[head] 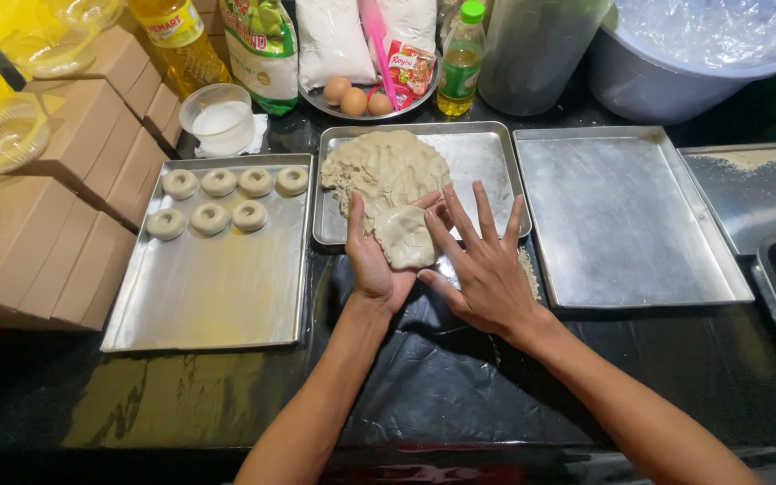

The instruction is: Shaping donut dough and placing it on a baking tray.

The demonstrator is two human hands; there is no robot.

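A big lump of pale beige dough point(386, 171) lies on a small metal tray point(478, 153) in the middle. My left hand point(372, 260) cups a smaller flattened piece of dough point(406, 238) at the tray's front edge, still joined to the lump. My right hand point(487, 265) lies beside it with fingers spread, its thumb and index finger touching the piece. Several ring-shaped dough pieces point(217, 199) sit in two rows on the far part of a large tray point(217, 296) to the left.
A bare metal tray point(621, 224) lies to the right, with more trays point(765, 193) beyond. Brown boxes point(74, 180) stack at the left. A cup of white powder point(219, 121), oil bottles point(462, 58), a plate of eggs point(357, 97), bags and a grey tub point(675, 63) line the back.
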